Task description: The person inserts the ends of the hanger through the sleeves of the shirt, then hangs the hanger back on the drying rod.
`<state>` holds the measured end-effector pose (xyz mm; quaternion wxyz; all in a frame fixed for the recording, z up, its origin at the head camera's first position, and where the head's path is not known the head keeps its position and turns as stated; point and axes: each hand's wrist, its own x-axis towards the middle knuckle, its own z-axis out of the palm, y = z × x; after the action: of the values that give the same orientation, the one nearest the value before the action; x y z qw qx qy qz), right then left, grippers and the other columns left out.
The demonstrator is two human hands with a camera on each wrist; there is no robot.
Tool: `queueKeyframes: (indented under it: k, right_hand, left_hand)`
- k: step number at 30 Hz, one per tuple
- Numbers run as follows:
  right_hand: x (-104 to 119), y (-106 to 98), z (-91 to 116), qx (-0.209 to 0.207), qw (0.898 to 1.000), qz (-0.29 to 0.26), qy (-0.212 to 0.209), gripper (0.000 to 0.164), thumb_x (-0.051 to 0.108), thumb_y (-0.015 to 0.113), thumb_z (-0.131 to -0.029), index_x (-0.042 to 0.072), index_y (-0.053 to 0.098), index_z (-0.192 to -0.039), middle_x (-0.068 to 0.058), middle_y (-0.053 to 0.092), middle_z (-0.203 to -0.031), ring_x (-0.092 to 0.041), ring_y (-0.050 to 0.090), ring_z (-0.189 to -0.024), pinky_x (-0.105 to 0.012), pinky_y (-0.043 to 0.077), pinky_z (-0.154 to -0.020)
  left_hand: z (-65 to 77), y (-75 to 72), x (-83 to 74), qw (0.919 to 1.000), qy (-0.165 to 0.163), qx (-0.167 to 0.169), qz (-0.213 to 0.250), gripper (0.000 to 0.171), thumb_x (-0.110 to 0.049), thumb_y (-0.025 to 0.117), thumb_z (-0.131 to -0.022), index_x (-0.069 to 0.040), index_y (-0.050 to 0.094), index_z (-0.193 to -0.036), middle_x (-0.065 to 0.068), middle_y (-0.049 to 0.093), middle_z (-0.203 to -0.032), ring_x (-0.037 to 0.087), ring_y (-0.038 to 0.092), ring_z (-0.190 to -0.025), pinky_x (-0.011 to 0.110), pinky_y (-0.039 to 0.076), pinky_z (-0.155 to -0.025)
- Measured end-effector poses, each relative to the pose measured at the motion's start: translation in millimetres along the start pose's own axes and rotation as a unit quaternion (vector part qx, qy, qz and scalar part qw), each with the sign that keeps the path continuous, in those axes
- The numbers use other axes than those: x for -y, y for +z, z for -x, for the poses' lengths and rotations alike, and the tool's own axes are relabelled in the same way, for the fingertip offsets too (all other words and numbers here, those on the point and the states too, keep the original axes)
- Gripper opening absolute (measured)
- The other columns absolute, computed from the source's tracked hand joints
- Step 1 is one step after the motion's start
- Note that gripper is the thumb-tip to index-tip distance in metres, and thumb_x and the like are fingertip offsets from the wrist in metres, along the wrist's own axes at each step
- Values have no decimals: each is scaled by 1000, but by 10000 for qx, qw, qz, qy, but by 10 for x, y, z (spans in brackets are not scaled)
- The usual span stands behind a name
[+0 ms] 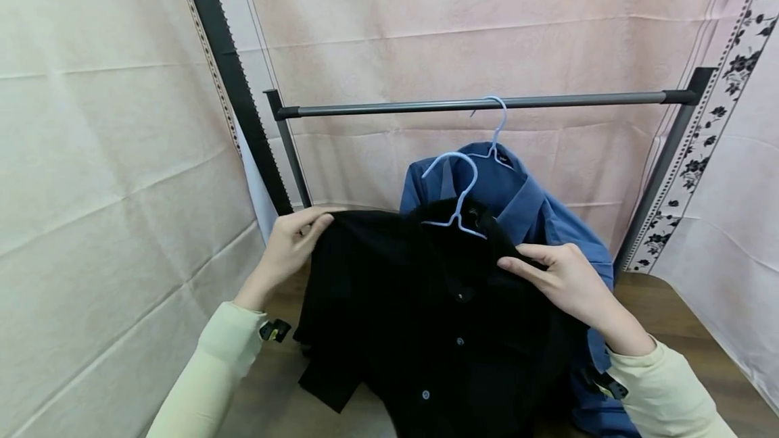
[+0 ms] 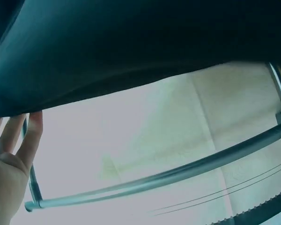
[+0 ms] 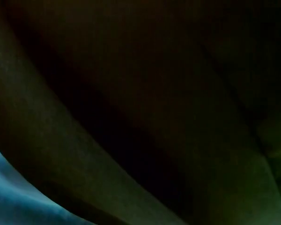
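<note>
A black button-up shirt [image 1: 389,303] hangs on a light blue hanger [image 1: 467,188] whose hook stands free above the collar. My left hand [image 1: 292,242] pinches the shirt's shoulder at the left between thumb and fingers. In the left wrist view, the fingertips [image 2: 33,123] meet the dark cloth's edge. On the other side, my right hand [image 1: 562,282] pinches the shirt near the collar, thumb in front and fingers behind. Dark cloth [image 3: 131,117] fills most of the right wrist view. Behind the black shirt is a blue shirt [image 1: 532,201], partly covered by it.
A grey rail [image 1: 389,107] runs across the back, held by uprights at both ends. The blue shirt's own hanger [image 1: 500,124] hooks over this rail. Below lies a wooden tabletop [image 1: 654,309]. Pale cloth curtains [image 1: 109,154] enclose the back and sides.
</note>
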<state>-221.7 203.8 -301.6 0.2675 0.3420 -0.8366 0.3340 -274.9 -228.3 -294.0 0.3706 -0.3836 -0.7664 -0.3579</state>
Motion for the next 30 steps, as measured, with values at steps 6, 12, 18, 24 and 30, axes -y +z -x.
queueKeyframes:
  k: [6, 12, 18, 24, 30]
  right_hand:
    - [43, -2, -31, 42, 9999, 10, -107, 35, 14, 72, -94, 32, 52, -71, 19, 23, -65, 1, 27, -51, -22, 29, -49]
    - [84, 24, -73, -235, 9996, 120, -45, 30, 15, 72, -95, 33, 58, -75, 18, 26, -62, -1, 30, -48, -21, 30, -48]
    - [93, 21, -178, -520, 9978, 398, 96, 25, 20, 70, -97, 29, 61, -76, 15, 31, -60, -4, 34, -48, -22, 31, -50]
    - [126, -17, -424, -833, 9939, 688, 205, 35, 28, 67, -99, 23, 54, -67, 11, 30, -57, -9, 34, -46, -24, 30, -49]
    - [125, -36, -693, -999, 9895, 883, 560, 39, 38, 63, -101, 17, 60, -69, 5, 31, -57, -16, 35, -52, -28, 31, -56]
  left_hand:
    - [8, -28, 70, 9894, -1413, 171, 281, 21, -14, 55, -105, -8, 73, -115, 7, 73, -102, 10, 62, -83, 22, 48, -76]
    - [128, 33, 208, 9647, -2272, 1090, 765, 21, -32, 56, -105, -15, 69, -110, 3, 53, -73, 16, 44, -63, 27, 38, -61]
    - [153, 35, 354, 9492, -2713, 1146, 1106, 27, -37, 61, -102, -17, 70, -118, 6, 60, -80, 22, 51, -68, 29, 45, -67]
    - [-57, 126, 485, 9392, -3120, 680, 1264, 32, -41, 63, -100, -15, 70, -116, 4, 70, -93, 21, 64, -83, 31, 51, -77]
    - [-391, 337, 626, 9341, -3177, -311, 1597, 35, -35, 62, -102, -7, 68, -122, 1, 69, -105, 15, 62, -91, 27, 49, -80]
